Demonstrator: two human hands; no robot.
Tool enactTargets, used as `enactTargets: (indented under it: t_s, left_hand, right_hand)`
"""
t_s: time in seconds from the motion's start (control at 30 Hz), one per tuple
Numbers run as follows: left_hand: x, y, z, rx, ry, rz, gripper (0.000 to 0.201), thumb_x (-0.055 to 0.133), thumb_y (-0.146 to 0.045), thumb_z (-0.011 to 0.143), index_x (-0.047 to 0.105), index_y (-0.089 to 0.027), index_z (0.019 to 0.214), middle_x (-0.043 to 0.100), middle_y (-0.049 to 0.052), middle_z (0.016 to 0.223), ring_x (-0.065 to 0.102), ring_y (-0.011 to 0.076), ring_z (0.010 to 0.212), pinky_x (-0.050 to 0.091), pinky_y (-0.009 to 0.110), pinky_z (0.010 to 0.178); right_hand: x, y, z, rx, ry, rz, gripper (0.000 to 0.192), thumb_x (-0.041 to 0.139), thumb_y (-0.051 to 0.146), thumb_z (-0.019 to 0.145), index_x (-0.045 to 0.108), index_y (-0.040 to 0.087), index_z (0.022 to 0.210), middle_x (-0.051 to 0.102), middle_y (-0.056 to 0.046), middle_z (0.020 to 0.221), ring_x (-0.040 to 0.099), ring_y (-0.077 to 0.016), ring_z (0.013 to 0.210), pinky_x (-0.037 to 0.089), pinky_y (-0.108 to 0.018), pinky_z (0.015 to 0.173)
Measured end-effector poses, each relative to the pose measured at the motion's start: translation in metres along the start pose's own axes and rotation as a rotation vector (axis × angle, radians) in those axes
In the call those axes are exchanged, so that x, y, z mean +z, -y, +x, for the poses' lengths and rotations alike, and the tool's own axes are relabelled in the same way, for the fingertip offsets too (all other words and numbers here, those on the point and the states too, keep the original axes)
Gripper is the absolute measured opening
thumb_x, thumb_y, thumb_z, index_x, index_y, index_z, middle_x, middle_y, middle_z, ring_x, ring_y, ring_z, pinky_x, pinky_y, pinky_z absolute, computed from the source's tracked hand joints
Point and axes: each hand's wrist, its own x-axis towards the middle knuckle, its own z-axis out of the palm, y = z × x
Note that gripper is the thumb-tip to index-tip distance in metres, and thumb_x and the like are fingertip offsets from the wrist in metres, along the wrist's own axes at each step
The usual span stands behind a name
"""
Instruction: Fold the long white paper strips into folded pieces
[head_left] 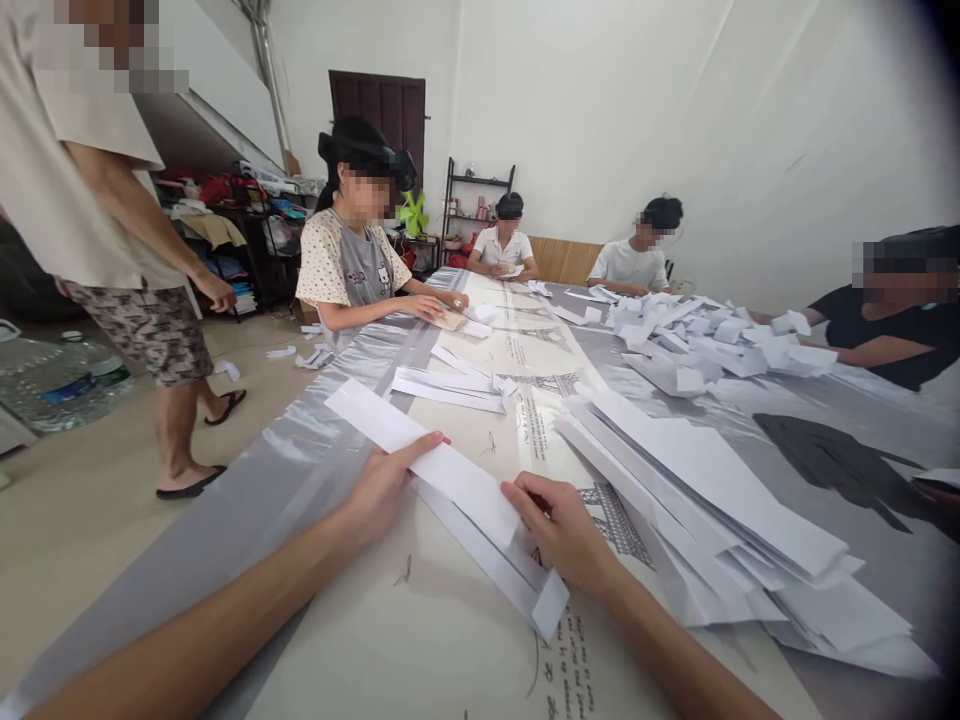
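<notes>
I am pinching a long paper strip near the bench's near edge, left hand and right hand fingers closing on it. It is looking light, floppy, easily creased; gripping its long edges seems best.

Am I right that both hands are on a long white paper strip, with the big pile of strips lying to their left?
Not quite: the head view shows the pile of strips to their right. Both the left hand and right hand are indeed on the long white paper strip.
</notes>
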Motion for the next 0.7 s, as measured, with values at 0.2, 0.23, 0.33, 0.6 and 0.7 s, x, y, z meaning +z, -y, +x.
enactTargets:
  t_s: [0.2,0.23,0.33,0.6,0.7]
  left_hand:
    - [-0.005,-0.007,0.000,0.007,-0.003,-0.012,0.029,0.089,-0.037,0.066,0.079,-0.016,0.083,0.076,0.009,0.101,0.068,0.0221,0.098,0.051,0.027,0.081]
    - [-0.005,-0.007,-0.001,0.010,-0.005,0.001,0.029,0.089,-0.038,0.066,0.079,-0.016,0.082,0.076,0.009,0.101,0.068,0.0227,0.098,0.051,0.028,0.081]
    - [-0.002,-0.004,-0.006,0.026,-0.003,0.053,0.029,0.088,-0.039,0.067,0.079,-0.016,0.082,0.076,0.010,0.100,0.068,0.0243,0.097,0.051,0.029,0.080]
    - [0.010,0.006,-0.011,-0.008,0.107,0.031,0.030,0.087,-0.039,0.069,0.079,-0.017,0.088,0.076,0.010,0.102,0.068,0.0249,0.096,0.053,0.031,0.080]
    - [-0.001,-0.005,0.004,0.058,-0.007,-0.031,0.030,0.089,-0.039,0.066,0.078,-0.017,0.084,0.075,0.009,0.105,0.067,0.0218,0.096,0.052,0.026,0.076]
  right_hand:
    - [-0.002,-0.003,-0.001,0.005,0.022,0.003,0.048,0.038,0.048,0.104,0.027,0.022,0.065,0.033,0.004,0.059,0.032,-0.0130,0.055,0.027,-0.029,0.055]
    - [-0.003,-0.002,-0.002,0.030,0.044,0.024,0.048,0.038,0.049,0.104,0.027,0.022,0.065,0.034,0.004,0.059,0.032,-0.0131,0.055,0.028,-0.029,0.055]
    - [-0.003,0.005,-0.002,0.047,0.095,0.073,0.047,0.039,0.050,0.104,0.036,0.022,0.066,0.040,0.004,0.060,0.036,-0.0133,0.056,0.031,-0.028,0.055]
    - [0.003,0.014,-0.002,-0.017,0.072,0.116,0.048,0.048,0.050,0.100,0.035,0.021,0.064,0.031,0.003,0.063,0.028,-0.0128,0.059,0.023,-0.030,0.055]
    - [-0.002,0.010,0.000,0.001,0.101,0.148,0.048,0.049,0.048,0.100,0.032,0.021,0.064,0.027,0.004,0.065,0.024,-0.0126,0.059,0.021,-0.030,0.055]
